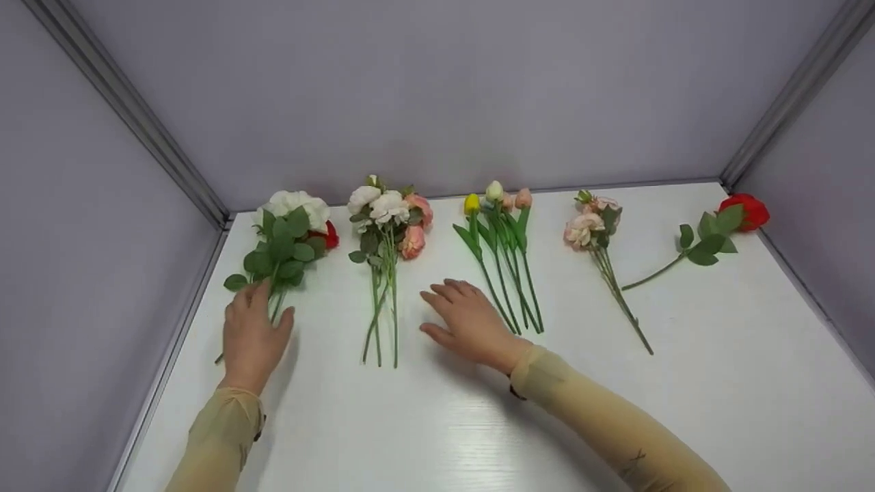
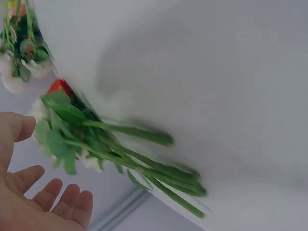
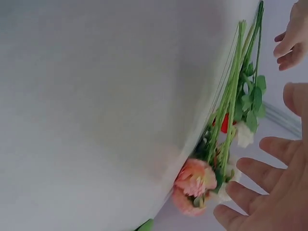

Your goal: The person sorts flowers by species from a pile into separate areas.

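At the left, my left hand [image 1: 254, 336] hovers over the stems of a leafy bunch with white blooms [image 1: 299, 208] and a red flower [image 1: 331, 236]. In the left wrist view its fingers [image 2: 50, 193] are spread and apart from the green stems [image 2: 159, 168]. My right hand [image 1: 472, 324] is held above the table between a white-and-pink bunch [image 1: 389, 207] and several tulips [image 1: 509, 232], near the tulip stems. Loosely spread fingers [image 3: 262, 174] with nothing in them show in the right wrist view, beside the pink blooms [image 3: 196, 178].
Farther right lie a pale pink bunch [image 1: 584, 230], its stems slanting toward the front, and a single red rose [image 1: 746, 212] by the right edge. The white table [image 1: 383, 430] is enclosed by grey panels [image 1: 444, 96] at the back and both sides.
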Available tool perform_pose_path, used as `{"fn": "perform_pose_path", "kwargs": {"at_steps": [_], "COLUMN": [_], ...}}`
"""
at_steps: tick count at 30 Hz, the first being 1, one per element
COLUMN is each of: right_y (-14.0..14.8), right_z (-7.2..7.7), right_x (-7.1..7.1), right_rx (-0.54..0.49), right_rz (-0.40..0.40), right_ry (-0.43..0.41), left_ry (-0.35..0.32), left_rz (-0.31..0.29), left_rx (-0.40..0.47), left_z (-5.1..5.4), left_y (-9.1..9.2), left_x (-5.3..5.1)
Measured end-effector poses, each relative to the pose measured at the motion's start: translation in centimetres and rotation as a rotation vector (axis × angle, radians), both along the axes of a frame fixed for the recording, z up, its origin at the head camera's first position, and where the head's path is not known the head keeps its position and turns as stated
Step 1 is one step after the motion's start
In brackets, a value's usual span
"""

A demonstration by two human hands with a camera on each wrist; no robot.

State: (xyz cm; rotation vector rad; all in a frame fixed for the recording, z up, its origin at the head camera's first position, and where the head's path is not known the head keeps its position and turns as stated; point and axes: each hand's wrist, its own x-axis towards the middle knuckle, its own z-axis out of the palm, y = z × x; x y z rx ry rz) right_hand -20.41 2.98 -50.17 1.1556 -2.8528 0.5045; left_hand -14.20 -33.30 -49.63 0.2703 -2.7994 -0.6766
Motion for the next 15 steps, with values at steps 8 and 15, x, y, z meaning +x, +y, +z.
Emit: {"fn": "perform_pose_path", "kwargs": {"at_steps": [8,15], "right_y": [8.6,18.4], "right_z": [0.6,0.7], "right_x": [-4.3,-7.4], "right_rx": [-0.247,-0.288], "right_rz": [-0.344,-0.609], "right_ry": [-0.081,-0.199], "left_ry": [0.013,0.013], "left_rz": [-0.407,-0.777], "left_rx": [-0.182,-0.366], "left_z": [0.5,0.8], "left_y": [10.9,19.8], "left_x": [-0.5,0.9]}}
